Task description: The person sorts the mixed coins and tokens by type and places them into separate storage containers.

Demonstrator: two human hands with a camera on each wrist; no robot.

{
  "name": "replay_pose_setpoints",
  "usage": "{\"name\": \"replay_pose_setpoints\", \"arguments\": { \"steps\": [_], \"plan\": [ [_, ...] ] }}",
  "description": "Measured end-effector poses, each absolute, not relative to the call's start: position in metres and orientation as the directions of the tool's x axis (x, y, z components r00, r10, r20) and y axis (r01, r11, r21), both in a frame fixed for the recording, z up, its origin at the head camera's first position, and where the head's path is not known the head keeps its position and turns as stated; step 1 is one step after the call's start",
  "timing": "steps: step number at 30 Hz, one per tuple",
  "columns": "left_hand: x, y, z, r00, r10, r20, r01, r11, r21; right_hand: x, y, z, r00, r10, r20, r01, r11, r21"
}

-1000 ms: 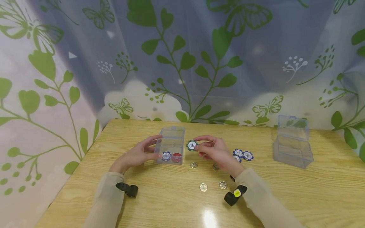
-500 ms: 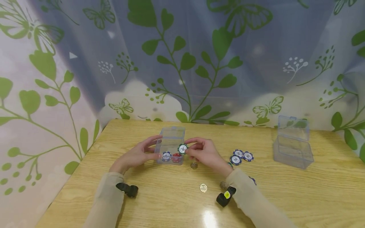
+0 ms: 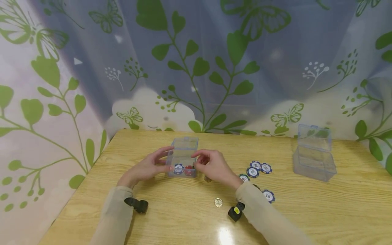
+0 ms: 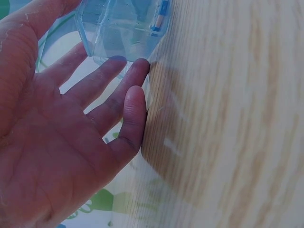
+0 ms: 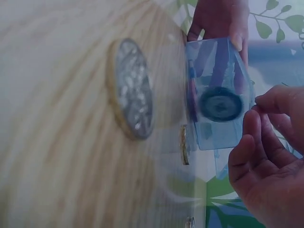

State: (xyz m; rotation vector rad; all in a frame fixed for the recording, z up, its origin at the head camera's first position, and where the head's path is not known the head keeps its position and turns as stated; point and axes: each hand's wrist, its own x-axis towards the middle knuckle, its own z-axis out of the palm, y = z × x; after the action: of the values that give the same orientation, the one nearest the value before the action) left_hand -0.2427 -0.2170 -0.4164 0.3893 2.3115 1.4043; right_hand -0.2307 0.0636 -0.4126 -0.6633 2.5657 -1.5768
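My left hand [image 3: 147,167] grips the left side of a clear plastic box [image 3: 183,154], thumb at its front and fingers toward the back. Its lid stands raised. Inside, a blue-and-white poker chip [image 3: 179,168] and a red one [image 3: 189,170] show through the front wall. In the left wrist view the fingertips touch the box [image 4: 123,33]. My right hand [image 3: 214,166] is at the box's right rim, fingers bent. A dark green poker chip [image 5: 221,104] shows inside the box in the right wrist view, just apart from the right fingertips.
Several poker chips [image 3: 252,172] lie right of my right hand, one near the right sleeve [image 3: 268,196]. Metal coins lie on the table, one [image 3: 218,202] in front and one [image 5: 135,90] close to the right wrist camera. A second clear box [image 3: 315,163], lid raised, stands at right.
My right hand has moved left to the box with the green poker chip and let it go inside. More chips on the table have come into sight. The left hand stays put.
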Motion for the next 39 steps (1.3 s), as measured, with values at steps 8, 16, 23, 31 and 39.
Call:
{"name": "replay_pose_setpoints", "arguments": {
  "steps": [8, 16, 23, 31, 39],
  "plan": [
    [-0.243, -0.218, -0.418, -0.871, 0.455, -0.184, 0.039, 0.437, 0.899, -0.229, 0.074, -0.414, -0.892, -0.423, 0.162, -0.351, 0.420, -0.837],
    [-0.243, -0.218, -0.417, -0.868, 0.461, -0.182, 0.033, 0.421, 0.906, -0.225, 0.104, -0.405, -0.830, -0.510, 0.223, -0.505, 0.519, -0.690],
    [-0.244, -0.218, -0.416, -0.867, 0.463, -0.182, 0.040, 0.429, 0.902, -0.223, 0.140, -0.405, -0.821, -0.520, 0.233, -0.541, 0.581, -0.608],
    [-0.244, -0.218, -0.418, -0.862, 0.472, -0.185, 0.029, 0.411, 0.911, -0.218, 0.186, -0.412, -0.843, -0.497, 0.207, -0.514, 0.630, -0.583],
    [-0.245, -0.219, -0.418, -0.860, 0.473, -0.189, 0.021, 0.403, 0.915, -0.216, 0.219, -0.413, -0.811, -0.499, 0.305, -0.583, 0.658, -0.476]
  ]
}}
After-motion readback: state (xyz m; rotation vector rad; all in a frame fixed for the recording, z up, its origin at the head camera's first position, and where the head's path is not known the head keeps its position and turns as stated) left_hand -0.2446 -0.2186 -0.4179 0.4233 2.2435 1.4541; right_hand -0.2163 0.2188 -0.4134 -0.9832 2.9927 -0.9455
